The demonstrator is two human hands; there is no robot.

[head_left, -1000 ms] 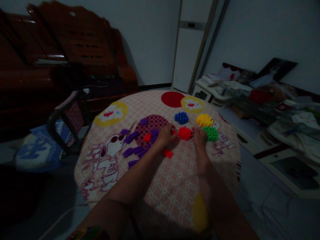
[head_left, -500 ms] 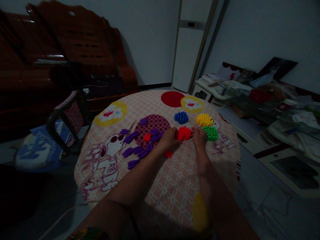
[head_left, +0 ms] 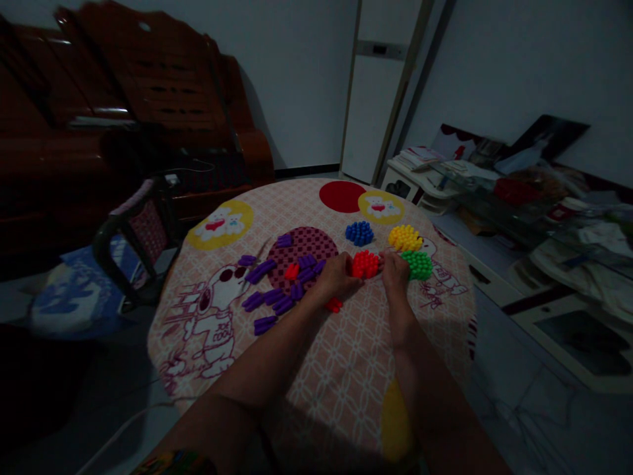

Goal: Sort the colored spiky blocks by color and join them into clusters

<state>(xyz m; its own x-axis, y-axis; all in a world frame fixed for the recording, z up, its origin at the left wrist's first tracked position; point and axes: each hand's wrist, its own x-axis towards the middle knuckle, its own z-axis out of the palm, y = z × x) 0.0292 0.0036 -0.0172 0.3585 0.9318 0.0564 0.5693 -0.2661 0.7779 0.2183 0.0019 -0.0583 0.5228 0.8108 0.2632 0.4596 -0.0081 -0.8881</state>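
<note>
A red cluster of plastic pegs [head_left: 366, 264] stands on the round table's patterned cloth [head_left: 321, 369]. My left hand [head_left: 336, 277] presses against its left side with curled fingers. My right hand [head_left: 394, 270] holds its right side, fingers closed. Blue [head_left: 359, 233], yellow [head_left: 405, 237] and green [head_left: 418, 264] peg clusters stand close by. Loose red pegs lie under my left wrist [head_left: 333, 305] and by the purple ones [head_left: 291, 271].
Several loose purple pegs [head_left: 271, 290] are scattered left of my hands. A dark chair [head_left: 131, 244] stands at the table's left. A wooden sofa [head_left: 123, 132] fills the back left. Cluttered low furniture [head_left: 519, 191] lines the right wall.
My left hand has slid right from the loose pegs to the red cluster's left side. My right hand has stayed on the cluster.
</note>
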